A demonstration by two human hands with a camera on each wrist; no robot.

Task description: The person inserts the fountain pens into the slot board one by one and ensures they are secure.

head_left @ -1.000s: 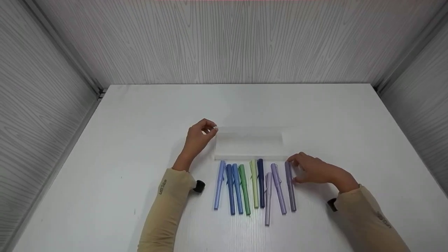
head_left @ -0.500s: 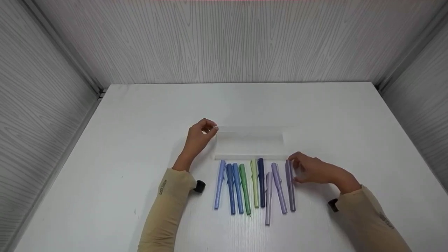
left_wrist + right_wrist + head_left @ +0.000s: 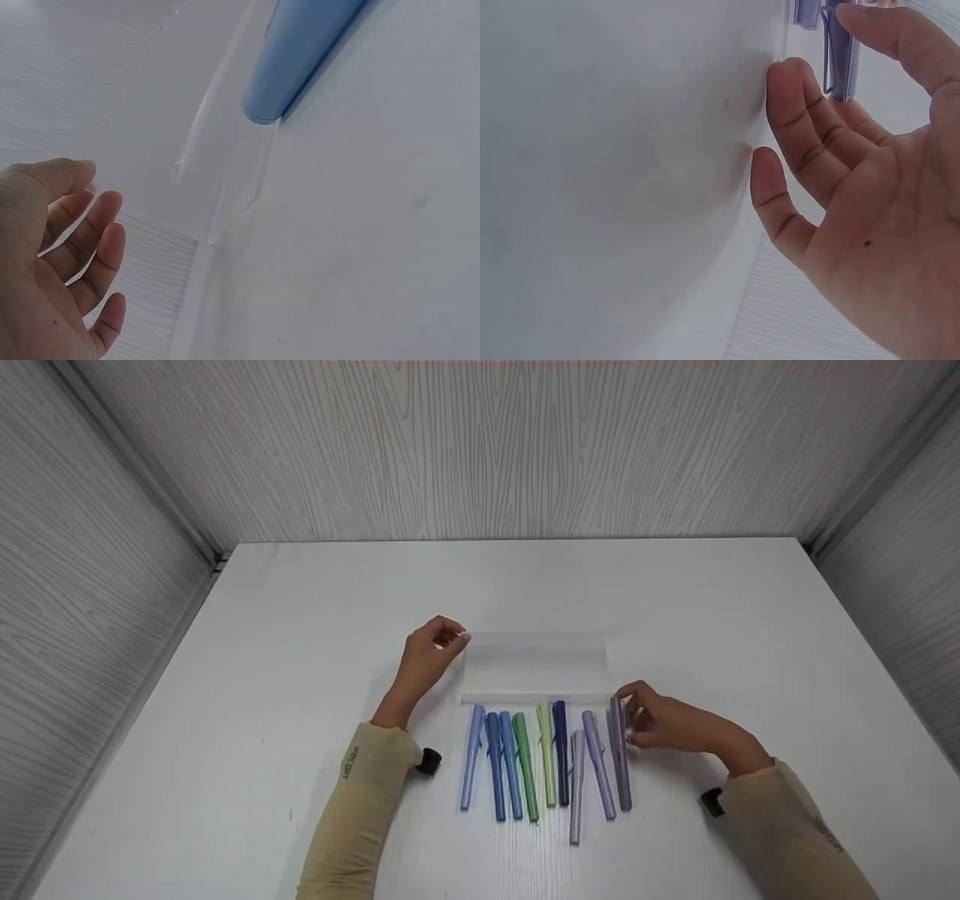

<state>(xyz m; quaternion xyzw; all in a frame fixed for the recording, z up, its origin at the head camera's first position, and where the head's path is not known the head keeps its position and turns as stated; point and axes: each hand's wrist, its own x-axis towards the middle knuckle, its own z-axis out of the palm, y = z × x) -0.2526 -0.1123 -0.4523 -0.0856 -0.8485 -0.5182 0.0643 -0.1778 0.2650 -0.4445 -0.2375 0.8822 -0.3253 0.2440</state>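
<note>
In the head view my left hand (image 3: 427, 660) pinches the far left corner of a clear plastic box (image 3: 536, 697) between thumb and index finger. The left wrist view shows that hand's (image 3: 67, 247) other fingers loosely bent. My right hand (image 3: 679, 724) pinches a dark purple pen (image 3: 620, 757) near its capped upper end, at the right of a row of pens. In the right wrist view its thumb lies on the purple pen (image 3: 842, 60), with fingers behind it. That pen's upper end appears slightly raised, close to the box's near right corner.
Left of the purple pen lie several pens, including a lilac pen (image 3: 598, 765), a navy pen (image 3: 561, 757), a yellow-green pen (image 3: 546, 757), a green pen (image 3: 526, 769) and a light blue pen (image 3: 472, 757). They rest on a white table (image 3: 225, 720) before a grey wood-grain panel (image 3: 510, 450).
My right hand has lifted the top of the purple pen slightly, away from the table and toward the box. The left hand keeps its place at the box corner.
</note>
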